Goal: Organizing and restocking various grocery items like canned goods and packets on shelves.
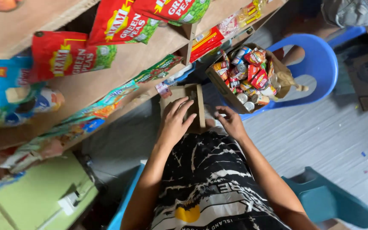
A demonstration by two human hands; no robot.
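Observation:
A small brown cardboard box (197, 102) rests on my lap, in front of my black and white patterned shirt. My left hand (174, 121) lies flat over the box's top with the fingers spread across it. At the box's right edge my right hand (231, 121) touches it with curled fingers. Whether anything is inside the small box is hidden by my hands.
A larger cardboard box (219, 81) full of several small cans sits on a blue plastic chair (322, 64) ahead. Wooden shelves (120, 64) on the left hold red snack bags (71, 55) and other packets. A teal chair (333, 202) stands at lower right.

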